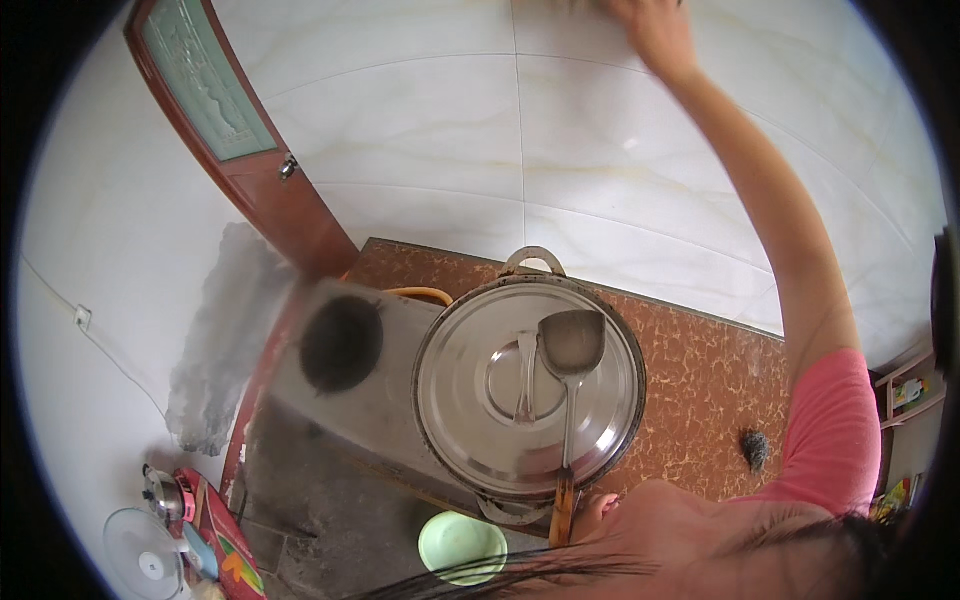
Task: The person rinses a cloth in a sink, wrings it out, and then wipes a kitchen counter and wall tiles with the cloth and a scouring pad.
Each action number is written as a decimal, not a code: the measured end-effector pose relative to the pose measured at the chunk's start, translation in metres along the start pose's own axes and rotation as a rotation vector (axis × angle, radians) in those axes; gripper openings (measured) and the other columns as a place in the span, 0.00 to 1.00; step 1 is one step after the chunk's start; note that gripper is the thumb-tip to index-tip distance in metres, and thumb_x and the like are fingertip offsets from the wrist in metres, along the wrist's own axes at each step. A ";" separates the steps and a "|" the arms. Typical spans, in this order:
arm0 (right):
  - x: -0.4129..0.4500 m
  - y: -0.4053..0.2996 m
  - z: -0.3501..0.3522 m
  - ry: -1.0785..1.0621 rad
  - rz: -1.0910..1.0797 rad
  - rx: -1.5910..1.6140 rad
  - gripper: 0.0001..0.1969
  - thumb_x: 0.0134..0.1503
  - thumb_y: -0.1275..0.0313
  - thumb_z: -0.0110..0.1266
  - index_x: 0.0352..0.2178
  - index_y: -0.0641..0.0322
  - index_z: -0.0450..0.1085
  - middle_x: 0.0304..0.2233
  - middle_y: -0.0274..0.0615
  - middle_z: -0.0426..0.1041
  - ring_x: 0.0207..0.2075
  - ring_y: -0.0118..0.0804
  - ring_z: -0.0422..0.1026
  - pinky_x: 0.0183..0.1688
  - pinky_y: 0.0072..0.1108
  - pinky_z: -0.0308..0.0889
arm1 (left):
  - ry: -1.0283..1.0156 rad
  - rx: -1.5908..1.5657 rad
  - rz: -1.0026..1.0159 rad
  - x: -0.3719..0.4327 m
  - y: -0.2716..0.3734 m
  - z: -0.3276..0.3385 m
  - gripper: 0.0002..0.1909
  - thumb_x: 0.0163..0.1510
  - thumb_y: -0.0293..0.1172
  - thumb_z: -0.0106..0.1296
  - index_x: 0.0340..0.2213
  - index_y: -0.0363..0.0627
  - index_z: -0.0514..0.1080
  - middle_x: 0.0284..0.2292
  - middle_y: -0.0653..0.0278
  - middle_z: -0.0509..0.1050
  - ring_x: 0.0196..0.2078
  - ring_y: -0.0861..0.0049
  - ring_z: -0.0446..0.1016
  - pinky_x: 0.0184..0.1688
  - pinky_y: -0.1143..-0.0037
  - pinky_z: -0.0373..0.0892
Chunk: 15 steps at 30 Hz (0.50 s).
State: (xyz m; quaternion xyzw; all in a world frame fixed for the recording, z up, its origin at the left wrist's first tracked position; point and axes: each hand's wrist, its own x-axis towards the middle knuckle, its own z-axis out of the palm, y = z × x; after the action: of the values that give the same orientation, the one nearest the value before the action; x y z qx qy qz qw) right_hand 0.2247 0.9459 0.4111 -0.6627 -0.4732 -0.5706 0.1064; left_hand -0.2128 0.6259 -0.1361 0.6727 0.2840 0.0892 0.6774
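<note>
My right arm stretches up along the marbled wall tiles [600,127]. At the top edge of the picture my right hand [660,30] is blurred and partly cut off; a dark blur lies beside its fingers, and whether it holds anything is unclear. My left hand [597,513] rests low by the counter's front edge, mostly hidden by my body. Just left of it is the wooden handle of a metal wok spatula [571,352]. The spatula lies across the round metal lid [465,375] of a large two-handled pot [517,510]. Its blade rests beside the lid's strap handle [526,375].
A brown patterned counter [690,390] carries a dark scouring pad [754,450]. Left of the pot is a soot-dark stove opening [342,343]. A pale green basin [463,547] stands below. A door [262,202], a metal kettle [163,491] and a glass lid [142,551] are at left.
</note>
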 end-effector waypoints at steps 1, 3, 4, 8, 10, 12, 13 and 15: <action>0.026 -0.006 -0.012 0.099 0.152 0.048 0.15 0.51 0.73 0.46 0.42 0.50 0.68 0.48 0.38 0.61 0.44 0.47 0.60 0.48 0.36 0.58 | -0.048 0.017 0.027 0.002 -0.010 -0.002 0.18 0.52 0.33 0.49 0.44 0.40 0.66 0.40 0.55 0.69 0.41 0.70 0.71 0.44 0.74 0.67; 0.025 -0.027 0.011 0.113 0.134 0.035 0.16 0.51 0.72 0.46 0.43 0.51 0.67 0.48 0.40 0.61 0.45 0.47 0.60 0.48 0.40 0.57 | -0.082 0.038 0.049 0.004 -0.038 -0.004 0.18 0.52 0.32 0.49 0.45 0.39 0.66 0.40 0.55 0.69 0.42 0.70 0.71 0.45 0.73 0.66; 0.013 -0.037 0.026 0.112 0.111 0.004 0.17 0.52 0.71 0.47 0.45 0.52 0.66 0.48 0.41 0.60 0.45 0.46 0.59 0.49 0.44 0.56 | -0.060 -0.005 0.095 0.005 -0.055 0.002 0.19 0.52 0.33 0.50 0.45 0.39 0.65 0.41 0.55 0.69 0.43 0.69 0.70 0.46 0.73 0.66; -0.143 -0.088 0.091 -0.122 -0.471 -0.132 0.23 0.48 0.68 0.47 0.48 0.44 0.63 0.50 0.32 0.57 0.44 0.37 0.60 0.39 0.40 0.60 | -0.071 -0.064 0.112 0.000 -0.045 0.004 0.22 0.51 0.34 0.50 0.47 0.40 0.64 0.43 0.55 0.68 0.45 0.68 0.69 0.47 0.71 0.65; -0.216 -0.110 0.079 -0.311 -0.599 -0.049 0.21 0.51 0.69 0.48 0.48 0.51 0.64 0.48 0.39 0.62 0.48 0.43 0.62 0.44 0.41 0.61 | -0.046 -0.047 0.060 -0.005 -0.036 -0.003 0.22 0.51 0.35 0.50 0.47 0.41 0.64 0.43 0.55 0.68 0.45 0.68 0.69 0.47 0.72 0.65; -0.282 -0.105 0.073 -0.682 -0.548 0.107 0.17 0.50 0.66 0.48 0.44 0.47 0.68 0.48 0.34 0.61 0.48 0.39 0.61 0.45 0.38 0.60 | -0.043 -0.049 0.028 -0.005 -0.023 0.000 0.22 0.51 0.35 0.50 0.47 0.42 0.64 0.43 0.55 0.68 0.45 0.68 0.69 0.47 0.72 0.65; -0.295 -0.104 0.065 -0.902 -0.437 0.233 0.15 0.50 0.65 0.48 0.41 0.45 0.70 0.49 0.32 0.61 0.48 0.37 0.61 0.46 0.37 0.60 | -0.074 -0.037 0.006 -0.007 -0.016 -0.005 0.22 0.51 0.36 0.50 0.47 0.43 0.64 0.43 0.55 0.68 0.44 0.69 0.70 0.46 0.73 0.65; -0.293 -0.093 0.063 -1.021 -0.310 0.345 0.15 0.50 0.64 0.48 0.41 0.43 0.70 0.50 0.29 0.60 0.47 0.36 0.61 0.45 0.36 0.59 | -0.118 -0.019 -0.024 -0.014 0.005 -0.015 0.22 0.51 0.37 0.50 0.47 0.44 0.64 0.43 0.56 0.69 0.44 0.70 0.70 0.46 0.73 0.66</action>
State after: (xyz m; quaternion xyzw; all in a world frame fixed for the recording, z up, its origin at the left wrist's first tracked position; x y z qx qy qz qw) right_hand 0.2249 0.8896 0.1021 -0.7506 -0.6429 -0.1005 -0.1146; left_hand -0.2309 0.6317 -0.1269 0.6669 0.2510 0.0439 0.7002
